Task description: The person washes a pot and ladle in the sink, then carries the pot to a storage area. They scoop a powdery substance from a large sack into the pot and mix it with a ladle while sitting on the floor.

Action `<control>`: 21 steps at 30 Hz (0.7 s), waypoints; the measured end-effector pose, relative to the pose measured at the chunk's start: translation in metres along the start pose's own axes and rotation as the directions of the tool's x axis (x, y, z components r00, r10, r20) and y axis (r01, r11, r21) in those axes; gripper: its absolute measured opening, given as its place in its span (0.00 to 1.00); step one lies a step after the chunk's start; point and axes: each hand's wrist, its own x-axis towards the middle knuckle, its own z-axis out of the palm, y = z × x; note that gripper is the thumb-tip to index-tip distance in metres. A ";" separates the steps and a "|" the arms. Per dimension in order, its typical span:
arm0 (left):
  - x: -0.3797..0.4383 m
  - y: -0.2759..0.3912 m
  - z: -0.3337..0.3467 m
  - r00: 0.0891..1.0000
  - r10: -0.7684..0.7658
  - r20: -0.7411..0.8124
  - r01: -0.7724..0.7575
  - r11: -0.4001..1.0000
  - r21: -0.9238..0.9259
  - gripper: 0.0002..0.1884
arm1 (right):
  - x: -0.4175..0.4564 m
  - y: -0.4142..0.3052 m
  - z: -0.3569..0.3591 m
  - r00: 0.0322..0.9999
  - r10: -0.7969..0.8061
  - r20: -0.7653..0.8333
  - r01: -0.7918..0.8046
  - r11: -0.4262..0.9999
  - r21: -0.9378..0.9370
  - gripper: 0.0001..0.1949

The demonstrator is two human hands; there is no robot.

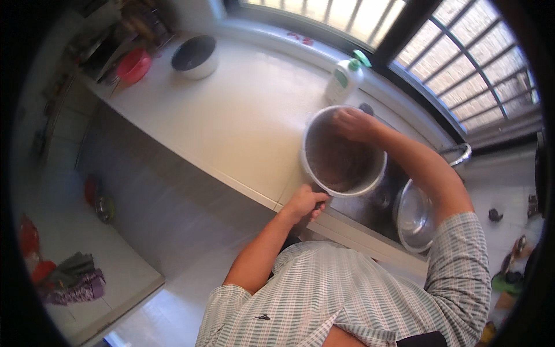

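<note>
A large, round, deep pot (pixel 308 162) with a pale rim tilts over the near edge of the sink, its inside dark and brownish. My left hand (pixel 306 204) is closed on the pot's dark handle at the near side. Inside the far part of the pot is my right hand (pixel 352 123), blurred, with its fingers bent against the inner wall; whether it holds anything cannot be told. Just beyond the pot stands a white pump bottle (pixel 344 82) with a green top.
A metal basin (pixel 414 217) sits at the sink's right, near the faucet (pixel 461 155). Along the counter (pixel 225 130) stand a white pot with a dark inside (pixel 197 58) and a pink bowl (pixel 134 66). Cloths (pixel 76 277) lie on another counter at lower left. A barred window (pixel 464 65) is behind.
</note>
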 end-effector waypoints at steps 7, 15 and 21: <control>0.002 -0.003 -0.002 0.998 0.006 0.065 -0.002 0.998 -0.063 0.09 | -0.019 -0.067 -0.043 0.552 -0.240 0.799 -0.609 0.539 0.582 0.13; 0.003 0.003 0.000 0.997 -0.047 0.063 0.051 0.997 -0.065 0.10 | 0.076 -0.131 -0.010 0.785 0.294 0.545 -0.614 0.256 0.747 0.08; -0.002 -0.001 -0.004 0.998 -0.032 0.049 0.036 0.996 -0.086 0.12 | 0.057 -0.089 0.028 0.685 0.440 0.581 -0.713 0.569 0.410 0.10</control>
